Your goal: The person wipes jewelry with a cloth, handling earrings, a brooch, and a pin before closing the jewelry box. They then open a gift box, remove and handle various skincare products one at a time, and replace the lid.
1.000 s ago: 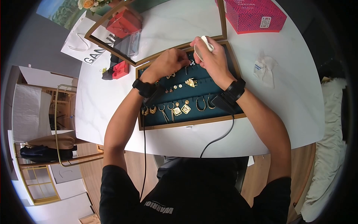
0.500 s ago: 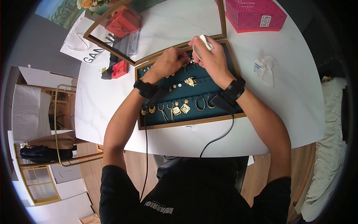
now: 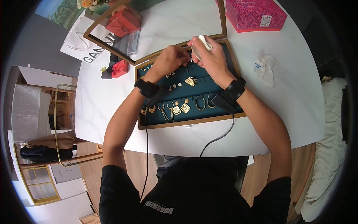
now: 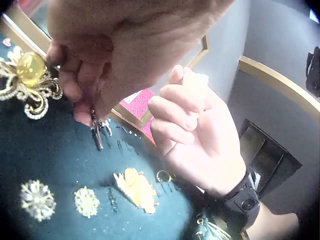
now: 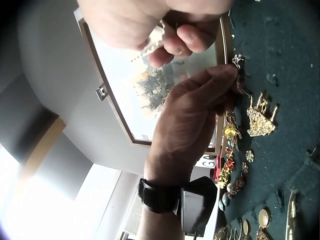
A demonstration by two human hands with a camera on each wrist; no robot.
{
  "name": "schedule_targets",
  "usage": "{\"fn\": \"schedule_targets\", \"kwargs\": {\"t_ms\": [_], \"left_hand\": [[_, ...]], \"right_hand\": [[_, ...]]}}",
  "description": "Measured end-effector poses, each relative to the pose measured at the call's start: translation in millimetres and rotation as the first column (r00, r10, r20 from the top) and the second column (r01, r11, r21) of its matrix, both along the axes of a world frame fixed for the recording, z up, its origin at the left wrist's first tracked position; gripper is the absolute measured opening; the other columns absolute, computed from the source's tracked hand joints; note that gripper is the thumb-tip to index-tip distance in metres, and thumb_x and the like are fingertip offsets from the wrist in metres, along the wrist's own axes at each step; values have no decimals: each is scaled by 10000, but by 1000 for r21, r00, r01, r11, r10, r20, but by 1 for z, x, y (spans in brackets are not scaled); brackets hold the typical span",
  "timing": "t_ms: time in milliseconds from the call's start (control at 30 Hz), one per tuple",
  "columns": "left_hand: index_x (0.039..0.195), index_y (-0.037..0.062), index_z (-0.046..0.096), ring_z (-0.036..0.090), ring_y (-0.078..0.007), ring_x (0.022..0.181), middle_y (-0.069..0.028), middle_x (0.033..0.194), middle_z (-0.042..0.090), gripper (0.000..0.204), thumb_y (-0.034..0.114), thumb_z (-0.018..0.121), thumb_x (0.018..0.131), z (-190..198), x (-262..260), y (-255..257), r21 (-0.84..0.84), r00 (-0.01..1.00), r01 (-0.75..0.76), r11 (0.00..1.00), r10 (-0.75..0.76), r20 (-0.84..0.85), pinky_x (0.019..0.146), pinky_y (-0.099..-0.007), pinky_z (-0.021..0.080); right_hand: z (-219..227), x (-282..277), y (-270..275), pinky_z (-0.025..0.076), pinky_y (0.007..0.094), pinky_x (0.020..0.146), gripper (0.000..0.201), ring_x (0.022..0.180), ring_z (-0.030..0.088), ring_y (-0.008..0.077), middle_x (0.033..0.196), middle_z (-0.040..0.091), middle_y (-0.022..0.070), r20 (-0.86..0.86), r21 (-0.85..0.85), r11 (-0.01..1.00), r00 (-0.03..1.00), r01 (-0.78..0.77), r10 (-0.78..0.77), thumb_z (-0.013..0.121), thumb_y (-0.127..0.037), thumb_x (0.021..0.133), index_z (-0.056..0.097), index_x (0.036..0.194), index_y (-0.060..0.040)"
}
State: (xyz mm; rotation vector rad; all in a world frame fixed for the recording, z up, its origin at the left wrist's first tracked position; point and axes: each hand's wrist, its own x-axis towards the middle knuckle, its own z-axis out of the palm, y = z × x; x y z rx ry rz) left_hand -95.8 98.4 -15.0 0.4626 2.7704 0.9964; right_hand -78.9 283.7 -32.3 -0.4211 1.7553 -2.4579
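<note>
A wooden jewelry case (image 3: 194,123) lined in dark green stands with its glass lid raised. My left hand (image 3: 169,61) is over its back row and pinches a small silver earring (image 4: 98,136) between thumb and fingertips, close over the lining. To its right, my right hand (image 3: 214,61) grips a white cloth (image 3: 204,42) with a scalloped edge, above the case. Nearest the pinched piece are a gold brooch (image 3: 191,81) and, in the left wrist view, a brooch with a yellow stone (image 4: 31,69). Hoops and drop earrings (image 3: 185,106) line the front row.
A white pouch (image 3: 264,71) lies right of the case, and a patterned pink box (image 3: 257,16) stands behind it. At the left are a white paper bag (image 3: 80,43) and a small red box (image 3: 120,69). A cable (image 3: 218,139) runs over the table's front.
My left hand has shifted slightly upward, and the silver earring at its fingertips shows less in the head view. The right hand keeps the cloth in nearly the same place.
</note>
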Motion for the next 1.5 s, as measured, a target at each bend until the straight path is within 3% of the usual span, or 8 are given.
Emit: {"fn": "schedule_targets", "kwargs": {"t_ms": [233,333,733,900,1100,1233,1300,1500], "left_hand": [[870,-18,730,642,-175,674,-88,722,697,157,122,663,849,0,5,2,4,999,-44,999,44,19,685,-318,511],[877,-15,731,644,-179,675,-98,734,701,128,95,674,842,1,8,3,-36,994,-70,997,67,-85,699,-321,514],[875,-9,767,665,-168,684,-112,740,728,126,93,718,818,5,-2,-2,20,998,-55,998,54,45,704,-312,526],[884,-6,772,694,-215,701,-136,758,736,169,135,771,792,8,2,-3,-109,995,-99,989,96,-36,726,-337,540],[903,8,778,709,-245,724,-153,794,742,187,145,792,777,7,1,-10,-87,996,-85,993,85,7,737,-351,543],[904,7,777,704,-241,718,-154,798,740,180,137,790,780,3,5,-6,-130,991,-131,983,126,-48,735,-351,542],[926,1,777,653,-163,694,-114,776,733,171,133,781,816,4,6,-6,-145,992,-123,982,119,-36,733,-323,523],[945,-3,763,680,-185,764,-120,834,745,173,113,775,816,5,9,-5,-140,999,-33,990,33,-2,760,-330,526]], "right_hand": [[-1,0,-1,417,227,540,334,596,549,52,649,589,-6,2,-9,1000,1000,-12,12,572,-346,1008,648,935,-30],[-1,-1,-1,418,227,537,330,590,547,53,651,592,-5,-5,-6,1000,1000,-8,8,572,-342,1008,649,932,-30],[-1,0,-1,420,223,527,337,589,560,54,672,606,-5,-5,4,1000,1000,-7,7,576,-357,1003,654,941,-36],[1,1,0,406,218,514,338,587,552,52,666,597,-5,20,0,1000,1000,-23,23,586,-370,993,655,940,-43],[1,1,-1,393,217,505,322,579,528,48,663,583,-5,18,-11,1000,1000,-25,25,592,-361,984,652,931,-49],[2,2,-1,386,217,504,322,578,518,46,666,579,-9,30,-12,999,999,-33,33,593,-359,982,649,922,-48],[2,2,-1,385,217,503,323,580,519,46,667,580,-9,29,-18,999,999,-33,34,593,-359,982,650,921,-48],[2,2,-1,387,221,504,326,586,528,47,673,589,-4,14,-15,999,999,-31,31,593,-359,982,652,921,-45]]}}
